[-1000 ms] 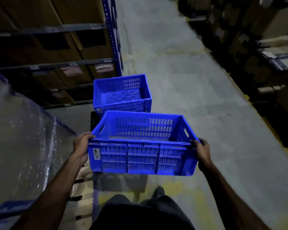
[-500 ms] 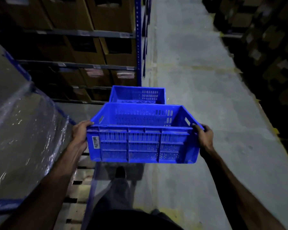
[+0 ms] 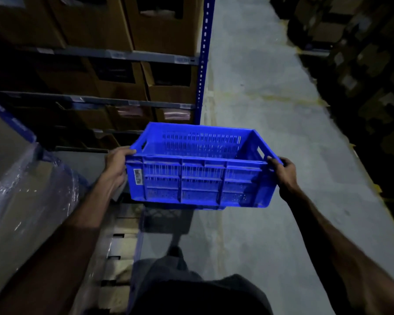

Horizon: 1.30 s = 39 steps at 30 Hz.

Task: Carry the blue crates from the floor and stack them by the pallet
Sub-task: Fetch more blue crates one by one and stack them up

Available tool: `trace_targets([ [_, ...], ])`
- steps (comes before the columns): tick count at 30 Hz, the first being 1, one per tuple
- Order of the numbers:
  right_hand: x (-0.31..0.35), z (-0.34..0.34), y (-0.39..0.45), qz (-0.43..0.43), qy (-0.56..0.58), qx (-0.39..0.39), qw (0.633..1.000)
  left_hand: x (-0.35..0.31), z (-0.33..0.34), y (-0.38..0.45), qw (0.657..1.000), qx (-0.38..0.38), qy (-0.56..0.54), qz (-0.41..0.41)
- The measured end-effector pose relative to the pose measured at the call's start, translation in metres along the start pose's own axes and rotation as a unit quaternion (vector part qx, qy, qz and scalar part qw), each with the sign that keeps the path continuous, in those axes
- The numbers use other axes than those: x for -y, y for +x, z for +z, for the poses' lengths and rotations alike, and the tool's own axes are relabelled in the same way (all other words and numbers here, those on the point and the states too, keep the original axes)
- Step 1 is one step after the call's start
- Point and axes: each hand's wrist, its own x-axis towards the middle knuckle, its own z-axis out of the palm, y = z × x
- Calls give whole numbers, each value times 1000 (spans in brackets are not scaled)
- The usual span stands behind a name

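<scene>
Dim warehouse aisle, grey concrete floor (image 3: 271,123) running off to the far end, with a blue-framed shelving rack (image 3: 204,64) full of cardboard boxes (image 3: 168,23) on the left and more darker shelving on the right that's too murky to read.

Only one view here, the head cam looking down. Front and centre is the blue crate (image 3: 198,176), empty, held up off the floor and roughly level. The left hand (image 3: 117,162) grips the left end with its fingers curled over the rim near the corner, and the right hand (image 3: 284,170) is clamped on the right end the same way, right by the handle slot. Holding it at both ends like that makes sense to me: wide and light, so that's what keeps it from tipping.

Near left there's a shrink-wrapped load (image 3: 21,183) sitting on a wooden pallet (image 3: 121,244), slats just peeking out. Right under the crate's bottom edge I can just make out something dark and something blue, can't tell what it is.

My read: it's mid-carry and close to the drop spot beside the pallet, so next comes lining it up square and lowering it.
</scene>
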Motion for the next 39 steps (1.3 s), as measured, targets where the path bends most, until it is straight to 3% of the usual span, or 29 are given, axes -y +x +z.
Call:
trace_targets([
  [8, 11, 30, 41, -10, -58, 43, 997, -27, 24, 77, 999, 13, 31, -17],
  [18, -23, 50, 102, 4, -77, 92, 993, -5, 63, 164, 993, 3, 82, -80],
  [28, -111, 78, 135, 59, -160, 18, 985, 60, 65, 235, 985, -11, 130, -112],
  [33, -104, 83, 128, 67, -176, 5, 982, 65, 69, 235, 987, -24, 113, -109],
  [39, -95, 85, 116, 80, -192, 18, 978, 78, 64, 229, 982, -56, 174, -57],
])
